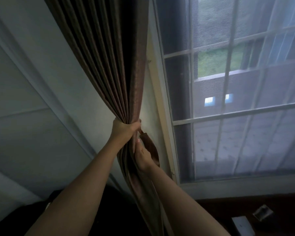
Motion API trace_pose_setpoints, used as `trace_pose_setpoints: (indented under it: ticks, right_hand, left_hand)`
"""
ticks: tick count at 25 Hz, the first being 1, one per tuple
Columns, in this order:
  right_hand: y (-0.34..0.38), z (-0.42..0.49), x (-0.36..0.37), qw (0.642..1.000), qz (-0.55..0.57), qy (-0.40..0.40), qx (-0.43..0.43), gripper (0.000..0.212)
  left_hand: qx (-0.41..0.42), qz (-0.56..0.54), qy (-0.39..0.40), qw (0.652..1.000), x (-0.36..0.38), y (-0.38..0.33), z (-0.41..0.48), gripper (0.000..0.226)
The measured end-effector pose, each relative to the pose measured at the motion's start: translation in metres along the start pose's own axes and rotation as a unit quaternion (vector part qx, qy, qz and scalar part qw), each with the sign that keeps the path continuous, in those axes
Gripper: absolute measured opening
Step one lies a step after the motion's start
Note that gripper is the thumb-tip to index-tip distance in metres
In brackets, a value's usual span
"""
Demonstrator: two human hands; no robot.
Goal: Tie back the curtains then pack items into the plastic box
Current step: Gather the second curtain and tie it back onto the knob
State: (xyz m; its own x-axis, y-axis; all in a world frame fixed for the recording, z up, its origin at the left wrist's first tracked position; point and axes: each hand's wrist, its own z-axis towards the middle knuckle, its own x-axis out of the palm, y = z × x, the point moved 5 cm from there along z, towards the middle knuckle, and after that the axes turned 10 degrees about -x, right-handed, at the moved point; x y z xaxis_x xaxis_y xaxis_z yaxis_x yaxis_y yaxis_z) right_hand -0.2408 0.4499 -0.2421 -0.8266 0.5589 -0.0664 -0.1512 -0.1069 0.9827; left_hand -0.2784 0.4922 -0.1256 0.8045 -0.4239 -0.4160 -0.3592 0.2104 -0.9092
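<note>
A brown pleated curtain [109,57] hangs left of the window and is gathered into a tight bunch. My left hand [123,130] is clenched around that bunch from the left. Just below it, my right hand [143,157] holds the brown tieback strap [152,147], which loops out to the right of the curtain against the wall. The strap's top end meets the curtain right under my left hand. The plastic box is not in view.
A barred window [228,114] with a mesh screen fills the right side, its pale frame [162,106] beside the curtain. A grey-white wall [32,99] lies to the left. Small objects [262,214] sit on a dark surface at the bottom right.
</note>
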Motion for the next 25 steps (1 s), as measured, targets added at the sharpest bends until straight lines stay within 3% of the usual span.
trace_pose_setpoints:
  ticks: [3, 6, 8, 12, 17, 20, 25]
  right_hand:
    - [-0.019, 0.014, 0.008, 0.998, -0.06, 0.014, -0.022, 0.058]
    - [-0.05, 0.023, -0.023, 0.98, -0.151, -0.118, 0.046, 0.059]
    - [-0.066, 0.036, -0.042, 0.961, -0.226, -0.138, 0.086, 0.063]
    - [-0.083, 0.073, -0.044, 0.945, -0.303, -0.081, 0.091, 0.055]
    - [-0.108, 0.082, -0.044, 0.972, -0.198, -0.078, 0.098, 0.01]
    - [-0.099, 0.068, -0.063, 0.987, -0.144, -0.03, 0.067, 0.015]
    - [-0.054, 0.056, -0.138, 0.974, -0.213, 0.073, -0.004, 0.018]
  left_hand:
    - [-0.008, -0.048, -0.04, 0.998, -0.029, 0.007, 0.019, 0.047]
    - [0.002, -0.044, -0.045, 0.998, -0.05, 0.019, 0.036, 0.049]
    - [0.015, -0.046, -0.029, 0.998, -0.055, 0.021, 0.041, 0.047]
    - [0.03, -0.053, -0.032, 0.998, -0.064, 0.022, 0.045, 0.042]
    - [0.034, -0.032, -0.016, 0.999, -0.057, 0.021, 0.049, 0.026]
    - [0.038, -0.019, 0.001, 0.999, -0.039, 0.018, 0.048, 0.024]
    - [0.042, -0.029, 0.021, 0.998, 0.018, 0.002, 0.042, 0.023]
